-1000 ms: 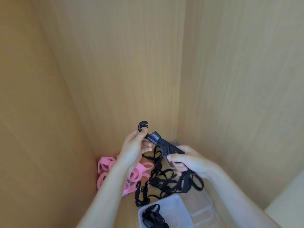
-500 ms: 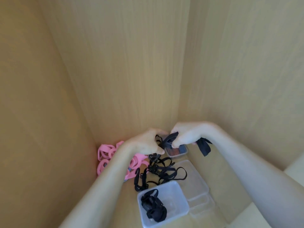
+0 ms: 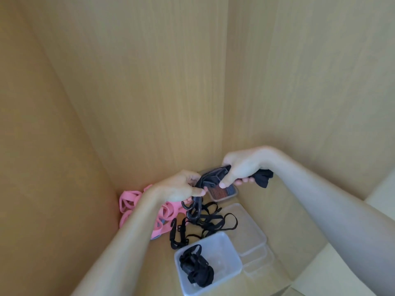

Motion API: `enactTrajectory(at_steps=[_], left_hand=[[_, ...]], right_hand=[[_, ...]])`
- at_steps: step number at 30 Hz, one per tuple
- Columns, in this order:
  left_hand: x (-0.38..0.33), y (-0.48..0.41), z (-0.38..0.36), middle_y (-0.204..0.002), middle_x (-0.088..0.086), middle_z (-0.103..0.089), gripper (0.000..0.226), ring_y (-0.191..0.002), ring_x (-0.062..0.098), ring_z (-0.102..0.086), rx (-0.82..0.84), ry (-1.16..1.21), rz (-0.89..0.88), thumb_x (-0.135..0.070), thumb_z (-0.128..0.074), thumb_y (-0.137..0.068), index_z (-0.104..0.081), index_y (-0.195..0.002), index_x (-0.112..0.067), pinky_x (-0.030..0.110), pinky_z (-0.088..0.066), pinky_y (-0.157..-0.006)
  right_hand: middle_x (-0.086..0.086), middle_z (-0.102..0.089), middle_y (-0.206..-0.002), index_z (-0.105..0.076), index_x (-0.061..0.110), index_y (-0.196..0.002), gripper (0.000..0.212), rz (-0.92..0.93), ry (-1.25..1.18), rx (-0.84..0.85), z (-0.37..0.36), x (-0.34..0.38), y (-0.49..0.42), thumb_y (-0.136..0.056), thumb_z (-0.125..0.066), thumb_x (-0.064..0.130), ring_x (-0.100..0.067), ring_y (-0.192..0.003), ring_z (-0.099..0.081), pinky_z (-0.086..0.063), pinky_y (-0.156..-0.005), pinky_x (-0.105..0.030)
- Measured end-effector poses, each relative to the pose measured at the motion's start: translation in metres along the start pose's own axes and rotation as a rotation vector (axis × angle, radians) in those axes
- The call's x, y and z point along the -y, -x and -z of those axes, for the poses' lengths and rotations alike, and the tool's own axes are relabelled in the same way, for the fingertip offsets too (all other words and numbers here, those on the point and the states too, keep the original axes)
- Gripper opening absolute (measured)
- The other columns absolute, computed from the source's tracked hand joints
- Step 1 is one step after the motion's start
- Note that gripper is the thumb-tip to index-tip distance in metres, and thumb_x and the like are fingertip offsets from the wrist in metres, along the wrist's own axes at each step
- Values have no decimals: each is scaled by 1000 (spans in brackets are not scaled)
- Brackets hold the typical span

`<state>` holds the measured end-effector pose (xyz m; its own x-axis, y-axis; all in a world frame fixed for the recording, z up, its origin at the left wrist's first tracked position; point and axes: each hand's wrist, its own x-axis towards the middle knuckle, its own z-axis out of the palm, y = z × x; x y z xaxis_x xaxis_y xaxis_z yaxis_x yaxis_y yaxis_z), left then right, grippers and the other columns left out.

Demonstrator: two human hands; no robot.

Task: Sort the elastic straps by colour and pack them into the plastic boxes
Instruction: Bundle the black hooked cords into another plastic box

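Evidently the left hand (image 3: 179, 186) and right hand (image 3: 243, 167) both curl their fingers (image 3: 223, 184) round one black strap (image 3: 210, 180), held above the loose pile (image 3: 211, 223), likely bunching it to fit the clear box (image 3: 224, 255) below

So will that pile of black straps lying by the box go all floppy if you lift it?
Probably floppy: the black straps lie in loose, curling loops. They overlap, so lifting one may drag others along. Likely light too, since they are thin bands.
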<state>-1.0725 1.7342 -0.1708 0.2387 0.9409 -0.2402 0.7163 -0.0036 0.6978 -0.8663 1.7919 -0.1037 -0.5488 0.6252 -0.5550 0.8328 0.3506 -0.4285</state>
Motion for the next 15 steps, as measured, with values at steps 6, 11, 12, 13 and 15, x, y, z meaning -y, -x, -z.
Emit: enactTrajectory(at_steps=[6,11,12,13,15], left_hand=[[15,-5,3,-87,-8,-68,10,-56,-4,-54,-226,81,-7,-20,-61,-99,-66,-91,-23,22,-39,-57],[17,-7,-10,-63,-1,-54,16,-44,5,-44,-310,358,17,-8,-44,-104,-59,-105,-11,21,-37,-44],[17,-9,-13,-63,2,-54,23,-46,9,-46,-346,404,21,-4,-38,-104,-59,-107,-11,22,-38,-44],[17,-10,-16,-63,4,-55,29,-49,12,-47,-379,444,19,0,-32,-103,-59,-108,-12,25,-38,-46],[18,-10,-23,-65,6,-57,35,-54,16,-49,-419,526,10,6,-27,-99,-57,-105,-11,28,-39,-50]], right_hand=[[-5,-58,-69,-61,1,-101,23,102,-283,-134,-24,-18,-9,-100,-60,24,-10,-46,-42,-36,-42,-22],[1,-50,-63,-59,1,-109,22,192,-702,-213,-67,-15,-16,-101,-60,21,-12,-50,-43,-41,-45,-23],[2,-49,-62,-59,3,-106,19,218,-756,-225,-81,-11,-18,-101,-58,21,-12,-50,-43,-42,-46,-24],[2,-46,-61,-59,6,-104,15,247,-818,-241,-94,-6,-21,-102,-57,21,-13,-51,-43,-44,-47,-25],[3,-41,-60,-60,11,-103,10,285,-973,-295,-117,3,-26,-103,-56,21,-13,-50,-41,-45,-49,-27]])
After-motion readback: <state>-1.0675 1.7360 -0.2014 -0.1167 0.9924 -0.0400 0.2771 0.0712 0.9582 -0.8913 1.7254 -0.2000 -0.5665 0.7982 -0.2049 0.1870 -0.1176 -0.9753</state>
